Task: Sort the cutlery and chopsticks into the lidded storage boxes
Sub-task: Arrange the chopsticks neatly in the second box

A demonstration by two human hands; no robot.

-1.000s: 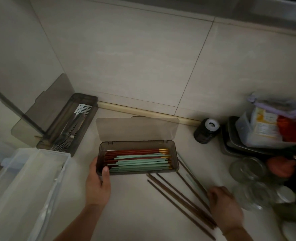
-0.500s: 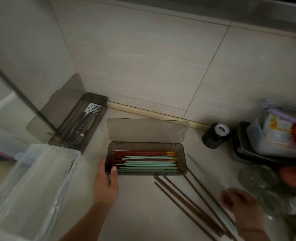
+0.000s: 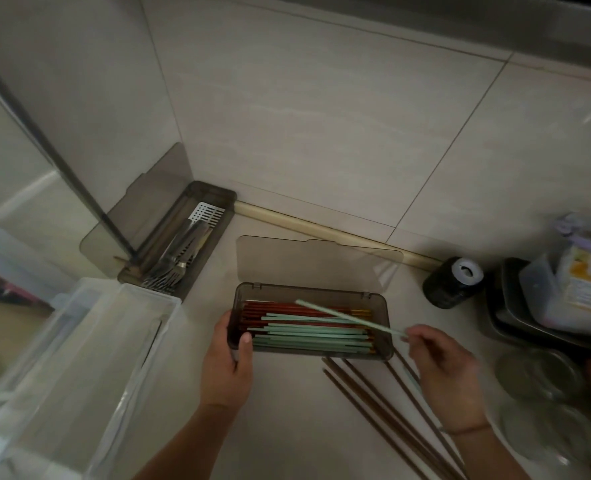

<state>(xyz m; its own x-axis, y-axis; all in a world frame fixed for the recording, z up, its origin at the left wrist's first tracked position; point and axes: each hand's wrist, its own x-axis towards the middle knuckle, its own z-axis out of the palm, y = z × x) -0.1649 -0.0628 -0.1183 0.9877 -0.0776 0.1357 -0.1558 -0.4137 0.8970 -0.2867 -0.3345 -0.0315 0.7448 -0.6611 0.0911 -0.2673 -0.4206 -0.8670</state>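
A smoky brown chopstick box [image 3: 384, 327] lies on the counter with its lid [image 3: 318, 261] folded back, holding red and mint-green chopsticks [image 3: 308, 332]. My left hand [image 3: 226, 368] grips the box's left end, thumb on its front corner. My right hand [image 3: 443, 365] pinches one mint-green chopstick [image 3: 346, 317] that slants over the open box. Several dark brown chopsticks [image 3: 384, 414] lie loose on the counter under and beside that hand. A second brown box [image 3: 183, 244] in the corner holds forks and other metal cutlery, its lid leaning on the wall.
A clear plastic bin [image 3: 79, 375] stands at the left. A dark jar with a white top [image 3: 451, 282] sits right of the lid. Trays, a packaged item [image 3: 571, 289] and glass jars [image 3: 536, 375] crowd the right edge. Tiled wall behind.
My right hand has lifted a mint-green chopstick from the counter and carried it left over the open box. The left hand stays on the box's end.
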